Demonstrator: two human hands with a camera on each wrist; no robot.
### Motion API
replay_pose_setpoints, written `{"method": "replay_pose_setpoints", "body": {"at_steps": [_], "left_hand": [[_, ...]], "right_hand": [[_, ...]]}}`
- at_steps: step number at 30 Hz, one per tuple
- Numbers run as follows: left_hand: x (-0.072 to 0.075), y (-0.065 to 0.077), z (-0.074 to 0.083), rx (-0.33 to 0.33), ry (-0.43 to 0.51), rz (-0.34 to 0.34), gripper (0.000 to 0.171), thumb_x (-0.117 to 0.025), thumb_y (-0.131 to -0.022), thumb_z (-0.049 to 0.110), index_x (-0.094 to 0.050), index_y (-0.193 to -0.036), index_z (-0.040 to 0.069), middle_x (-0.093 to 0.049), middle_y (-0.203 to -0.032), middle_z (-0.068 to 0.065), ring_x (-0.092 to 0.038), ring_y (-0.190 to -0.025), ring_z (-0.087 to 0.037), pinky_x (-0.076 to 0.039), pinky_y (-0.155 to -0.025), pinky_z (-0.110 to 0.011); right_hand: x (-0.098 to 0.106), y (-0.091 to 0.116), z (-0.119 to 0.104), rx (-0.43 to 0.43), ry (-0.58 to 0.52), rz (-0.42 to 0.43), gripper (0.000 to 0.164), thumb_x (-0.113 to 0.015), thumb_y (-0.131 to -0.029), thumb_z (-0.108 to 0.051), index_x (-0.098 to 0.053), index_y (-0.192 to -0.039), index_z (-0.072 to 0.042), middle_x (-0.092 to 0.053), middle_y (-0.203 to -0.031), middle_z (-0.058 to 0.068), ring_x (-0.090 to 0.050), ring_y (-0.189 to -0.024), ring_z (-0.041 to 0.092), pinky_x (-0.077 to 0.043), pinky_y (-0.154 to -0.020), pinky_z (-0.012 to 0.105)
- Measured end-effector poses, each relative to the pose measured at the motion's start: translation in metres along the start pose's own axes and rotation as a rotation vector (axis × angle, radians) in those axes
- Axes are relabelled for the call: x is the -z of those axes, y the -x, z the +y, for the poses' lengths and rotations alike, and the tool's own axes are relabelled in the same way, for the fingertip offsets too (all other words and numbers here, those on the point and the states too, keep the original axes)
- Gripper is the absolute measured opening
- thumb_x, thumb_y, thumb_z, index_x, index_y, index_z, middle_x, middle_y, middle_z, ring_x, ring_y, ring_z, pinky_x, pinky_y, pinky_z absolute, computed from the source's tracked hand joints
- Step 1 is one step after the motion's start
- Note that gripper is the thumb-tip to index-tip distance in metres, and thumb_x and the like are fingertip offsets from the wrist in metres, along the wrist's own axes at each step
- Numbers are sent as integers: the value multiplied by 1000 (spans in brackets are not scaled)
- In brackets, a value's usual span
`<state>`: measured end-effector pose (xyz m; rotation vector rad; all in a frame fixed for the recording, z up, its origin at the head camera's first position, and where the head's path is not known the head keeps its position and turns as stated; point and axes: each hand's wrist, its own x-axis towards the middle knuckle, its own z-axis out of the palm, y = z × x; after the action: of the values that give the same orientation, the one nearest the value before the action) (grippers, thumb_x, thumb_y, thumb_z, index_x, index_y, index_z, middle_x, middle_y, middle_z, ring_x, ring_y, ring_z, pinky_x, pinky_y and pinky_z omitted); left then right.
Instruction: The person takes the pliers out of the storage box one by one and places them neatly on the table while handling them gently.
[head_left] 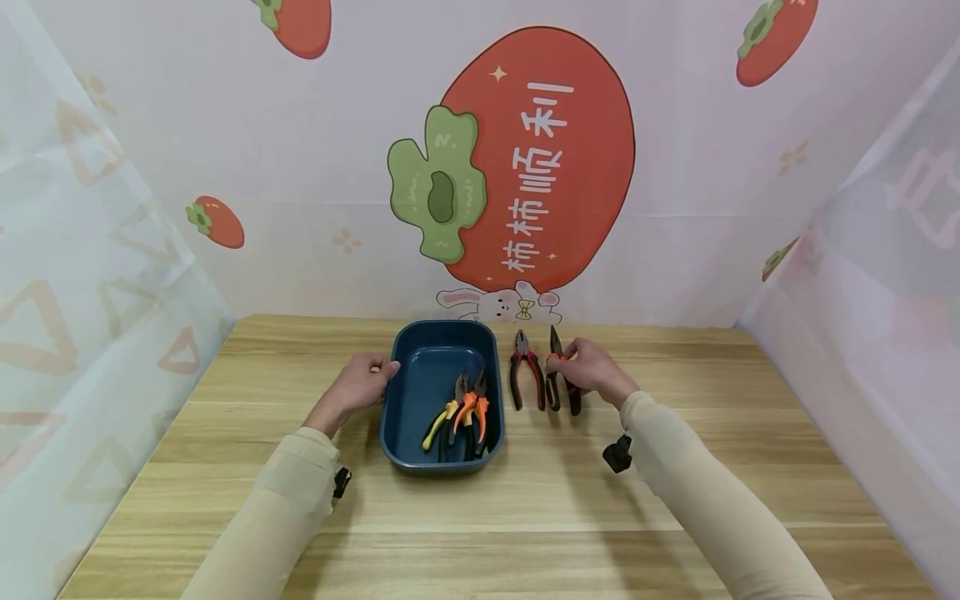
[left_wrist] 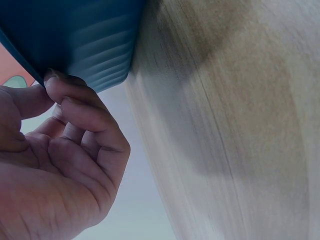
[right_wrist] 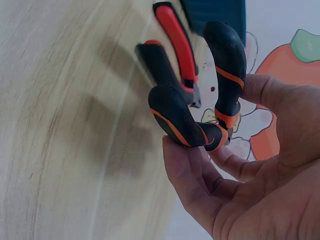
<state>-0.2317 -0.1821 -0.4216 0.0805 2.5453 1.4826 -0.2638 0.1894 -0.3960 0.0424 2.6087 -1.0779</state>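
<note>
My left hand [head_left: 362,383] pinches the left rim of a dark blue tray [head_left: 420,387] between thumb and fingers; the left wrist view shows the tray's ribbed outer wall [left_wrist: 102,60]. Inside, pliers with yellow, orange and black handles [head_left: 467,407] lie at the tray's near right. To the right of the tray, my right hand [head_left: 596,368] grips pliers [right_wrist: 230,60] with black-and-orange handles, the handles spread apart and pointing toward me. Their jaws point to the back wall. Between tray and right hand lies another pair of pliers [head_left: 515,379] with red-and-black handles.
A light wood table [head_left: 525,517] carries everything. Behind it stands a white wall cloth [head_left: 322,275] printed with a large red persimmon [head_left: 592,150]. Similar cloth hangs along both sides. A black wrist device [head_left: 618,454] sits by the right sleeve.
</note>
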Motion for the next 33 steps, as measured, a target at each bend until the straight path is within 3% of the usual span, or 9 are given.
{"method": "replay_pose_setpoints", "body": {"at_steps": [8, 21, 28, 33], "left_hand": [[0, 1, 0, -8, 14, -3, 34, -46, -110, 19, -54, -85, -2, -38, -57, 3, -41, -51, -13, -39, -54, -28], [0, -1, 0, 7, 3, 9, 34, -46, -110, 19, -54, -86, -4, -39, -63, 1, -44, -56, -14, -40, -56, -28], [-1, -1, -2, -9, -6, 4, 35, -47, -110, 20, -54, -84, -2, -39, -62, 0, -45, -56, -15, -41, -56, -29], [-1, -1, -2, -7, -3, 3, 35, -47, -110, 20, -53, -84, -2, -39, -59, 1, -43, -53, -14, -40, -55, -28]], "right_hand": [[-2, -5, 7, 0, 58, 40, 34, -67, -96, -33, -52, -102, -3, -56, -103, 13, -57, -76, 22, -56, -68, 41], [-7, -13, 14, 23, 159, 71, 32, -68, -93, -31, -52, -94, -4, -55, -80, 7, -52, -62, 18, -44, -55, 31], [-8, -16, 15, 17, 181, 74, 35, -68, -93, -31, -46, -73, -12, -40, -58, -3, -44, -52, 16, -39, -51, 31], [-8, -18, 14, 15, 217, 76, 38, -68, -92, -31, -44, -68, -14, -38, -56, -4, -43, -51, 16, -38, -51, 32]]}}
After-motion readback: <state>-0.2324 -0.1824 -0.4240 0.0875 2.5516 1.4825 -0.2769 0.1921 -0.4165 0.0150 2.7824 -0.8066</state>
